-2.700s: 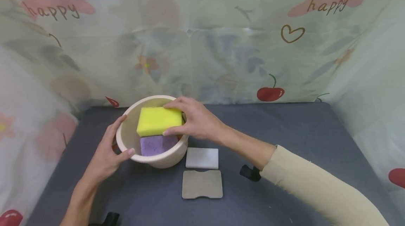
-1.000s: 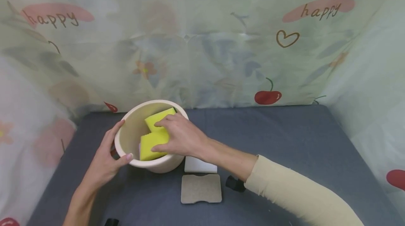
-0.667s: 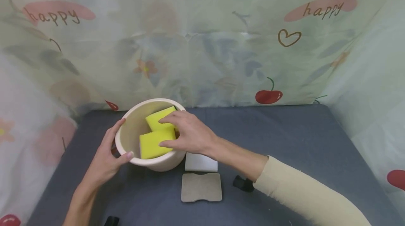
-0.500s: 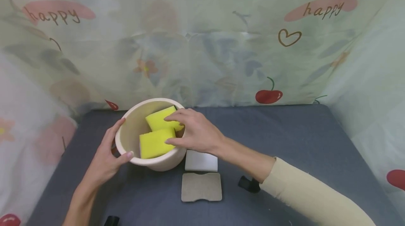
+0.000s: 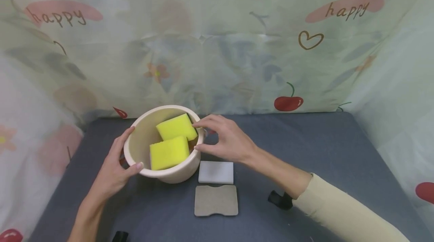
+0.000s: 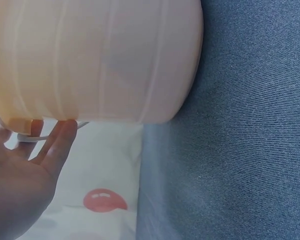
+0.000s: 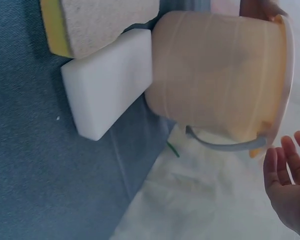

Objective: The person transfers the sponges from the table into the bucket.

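Note:
A cream bucket (image 5: 135, 148) stands at the left of the dark cloth-covered table. Inside lie two yellow sponges, the nearer sponge (image 5: 169, 153) overlapping the farther one (image 5: 176, 126). My left hand (image 5: 113, 166) grips the bucket's left rim, thumb over the edge and fingers along the outer wall. At the opposite rim is my right hand (image 5: 228, 138), fingers spread and nothing held; in the right wrist view its fingertips (image 7: 288, 145) are by the rim near the grey handle (image 7: 230, 146). What lies beneath the sponges is mostly hidden.
A white sponge block (image 5: 216, 172) lies right of the bucket. Just in front of it is a grey-topped sponge (image 5: 216, 200) with a yellow side (image 7: 55, 30). Patterned cloth (image 5: 237, 65) hangs behind and at both sides.
My right hand has let go of the yellow sponge, now low in the bucket over where a purple sponge showed, and moved right to the rim. My left hand keeps its grip.

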A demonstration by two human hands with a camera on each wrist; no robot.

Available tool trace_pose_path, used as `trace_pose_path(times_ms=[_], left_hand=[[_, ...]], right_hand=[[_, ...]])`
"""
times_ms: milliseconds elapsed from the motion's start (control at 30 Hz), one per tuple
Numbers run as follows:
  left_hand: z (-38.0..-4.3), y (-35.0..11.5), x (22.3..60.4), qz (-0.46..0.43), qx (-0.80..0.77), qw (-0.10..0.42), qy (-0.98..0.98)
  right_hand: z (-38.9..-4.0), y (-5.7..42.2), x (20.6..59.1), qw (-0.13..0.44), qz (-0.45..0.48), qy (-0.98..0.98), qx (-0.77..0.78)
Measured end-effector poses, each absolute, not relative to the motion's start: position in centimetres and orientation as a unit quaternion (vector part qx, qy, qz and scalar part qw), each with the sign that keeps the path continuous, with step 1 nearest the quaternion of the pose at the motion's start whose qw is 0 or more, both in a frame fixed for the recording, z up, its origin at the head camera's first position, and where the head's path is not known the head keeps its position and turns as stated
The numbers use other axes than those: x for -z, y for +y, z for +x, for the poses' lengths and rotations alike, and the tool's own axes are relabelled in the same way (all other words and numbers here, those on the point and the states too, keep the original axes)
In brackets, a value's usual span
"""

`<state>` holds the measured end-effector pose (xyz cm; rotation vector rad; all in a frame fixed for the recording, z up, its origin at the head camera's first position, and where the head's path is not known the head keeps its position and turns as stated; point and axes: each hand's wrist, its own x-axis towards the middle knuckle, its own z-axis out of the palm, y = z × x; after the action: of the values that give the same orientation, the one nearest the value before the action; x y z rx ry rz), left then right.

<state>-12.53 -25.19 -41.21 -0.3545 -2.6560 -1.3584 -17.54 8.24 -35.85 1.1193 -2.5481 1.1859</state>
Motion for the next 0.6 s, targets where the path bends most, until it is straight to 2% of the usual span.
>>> trace_pose_path(times_ms=[233,600], left_hand=[[-12.6,-25.1,41.2,-0.121,0.445,0.073,-0.884],[-12.7,-25.0,41.1,-0.123,0.446,0.075,-0.883]], right_hand=[[-17.4,9.8,36.7,0.051,0.363,-0.841,-0.398],[-17.0,12.2,38.7,0.009,0.327,-0.859,-0.394]])
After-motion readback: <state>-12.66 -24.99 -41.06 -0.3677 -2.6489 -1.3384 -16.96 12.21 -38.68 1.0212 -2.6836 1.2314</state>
